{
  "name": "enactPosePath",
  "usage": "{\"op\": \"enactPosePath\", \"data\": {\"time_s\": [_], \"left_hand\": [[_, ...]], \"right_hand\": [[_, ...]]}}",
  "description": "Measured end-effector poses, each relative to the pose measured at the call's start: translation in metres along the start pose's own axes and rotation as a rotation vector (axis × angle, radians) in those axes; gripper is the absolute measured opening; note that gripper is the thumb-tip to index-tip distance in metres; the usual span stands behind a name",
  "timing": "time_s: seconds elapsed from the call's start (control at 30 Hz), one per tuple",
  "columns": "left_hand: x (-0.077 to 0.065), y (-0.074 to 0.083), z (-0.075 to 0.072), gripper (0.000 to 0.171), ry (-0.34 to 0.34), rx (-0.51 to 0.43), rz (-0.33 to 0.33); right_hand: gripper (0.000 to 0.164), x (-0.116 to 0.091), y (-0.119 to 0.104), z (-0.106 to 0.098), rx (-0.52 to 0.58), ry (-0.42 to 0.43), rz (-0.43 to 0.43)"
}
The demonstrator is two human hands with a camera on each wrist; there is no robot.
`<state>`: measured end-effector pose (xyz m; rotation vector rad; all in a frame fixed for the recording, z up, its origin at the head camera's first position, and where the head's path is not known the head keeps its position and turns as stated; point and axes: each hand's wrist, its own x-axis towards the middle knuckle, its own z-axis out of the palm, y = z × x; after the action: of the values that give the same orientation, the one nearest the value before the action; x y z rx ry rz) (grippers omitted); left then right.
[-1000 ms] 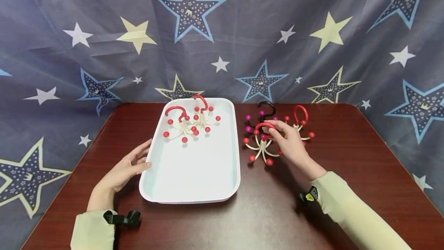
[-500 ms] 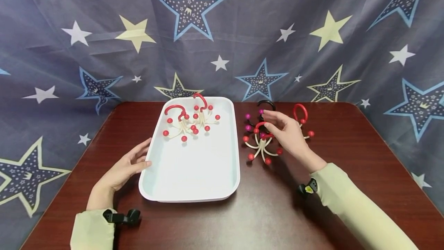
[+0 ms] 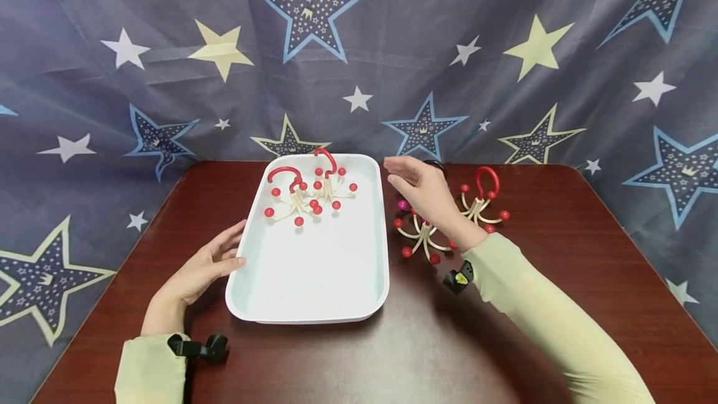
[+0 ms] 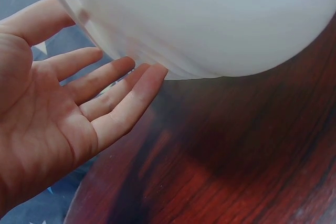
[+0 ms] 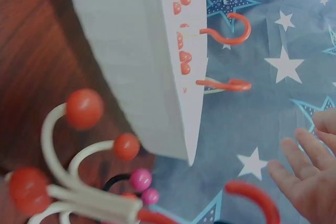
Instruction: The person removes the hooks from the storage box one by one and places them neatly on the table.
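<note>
A white tray (image 3: 314, 273) rests on the table (image 3: 443, 360), left of the middle. The left hand (image 3: 204, 270) pinches its left edge lightly, thumb over the rim and the loosely stretched fingers against the outer wall. Inside, toward the far end, stand two cream hangers with red balls and red hooks: a left hanger (image 3: 295, 200) and, just beside it, a farther hanger (image 3: 328, 181).

The right hand (image 3: 423, 189) is raised just beyond the tray's right rim, fingers relaxed and nearly straight, holding nothing. Under it on the table are a near hanger (image 3: 424, 229), also cream and red, and a black hanger (image 3: 402, 205) with magenta balls, mostly hidden by the hand. To their right stands a matching right-hand hanger (image 3: 477, 207), its red loop upright.

Both sleeves are pale green; behind the table hangs a grey-blue curtain (image 3: 387, 24) printed with stars.
</note>
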<state>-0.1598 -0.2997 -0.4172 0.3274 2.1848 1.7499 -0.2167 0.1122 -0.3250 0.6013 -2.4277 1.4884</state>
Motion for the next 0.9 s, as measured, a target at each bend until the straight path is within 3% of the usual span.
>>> {"op": "enactPosePath", "data": {"time_s": [0.37,0.7,0.9], "left_hand": [[-0.002,-0.001,-0.001,0.070,-0.002,0.005,0.002],[0.001,-0.001,-0.002,0.070,-0.005,-0.023,0.005],[0.002,-0.002,0.000,0.069,-0.006,-0.027,0.008]], "right_hand": [[0.029,0.033,-0.020,0.033,-0.106,-0.052,-0.004],[0.030,0.060,-0.028,0.080,-0.089,-0.077,0.088],[0.029,0.067,-0.028,0.104,-0.055,-0.089,0.095]]}}
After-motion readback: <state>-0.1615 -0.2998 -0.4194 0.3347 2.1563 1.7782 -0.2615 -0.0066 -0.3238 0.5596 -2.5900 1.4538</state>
